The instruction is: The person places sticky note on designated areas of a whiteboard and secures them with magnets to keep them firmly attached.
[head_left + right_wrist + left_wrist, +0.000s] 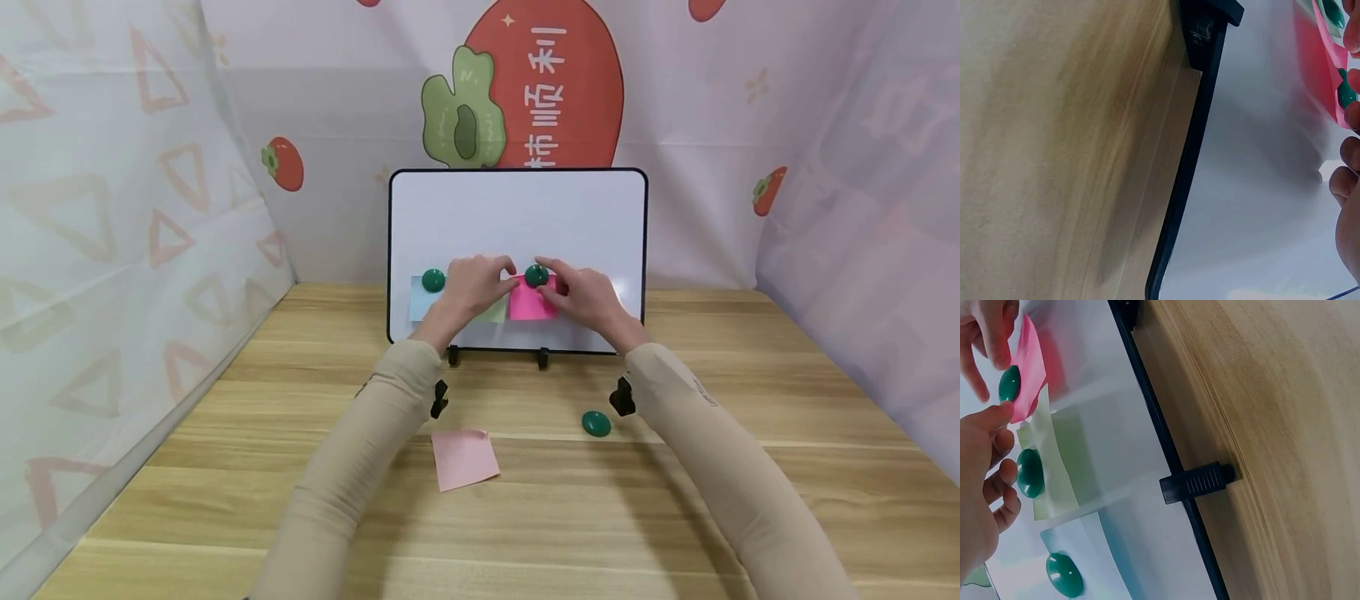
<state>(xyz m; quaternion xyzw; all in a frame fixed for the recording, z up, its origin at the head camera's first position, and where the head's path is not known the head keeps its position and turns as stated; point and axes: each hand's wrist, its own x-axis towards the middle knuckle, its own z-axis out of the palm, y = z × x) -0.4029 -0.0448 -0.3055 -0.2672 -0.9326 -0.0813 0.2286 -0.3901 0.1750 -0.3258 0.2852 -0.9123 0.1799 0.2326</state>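
My right hand (588,296) is at a round green magnet (536,276) near the top edge of a bright pink sticky note (529,307). Its index finger curves over the magnet from above, the thumb from below. At the note's left edge is my left hand (474,287), thumb and index finger slightly parted. In the left wrist view, its fingertip lies close to the magnet and the pink note. Below those fingers, a second green magnet (1030,473) sits on a pale green note (1055,464). Another magnet (433,280) sits on a light blue note (420,302).
The black-framed whiteboard (517,208) stands upright on small black feet (543,358). In front of it, on the wooden table (540,525), lie a pale pink sticky note (465,459) and a loose green magnet (596,423). A printed cloth (697,108) hangs behind.
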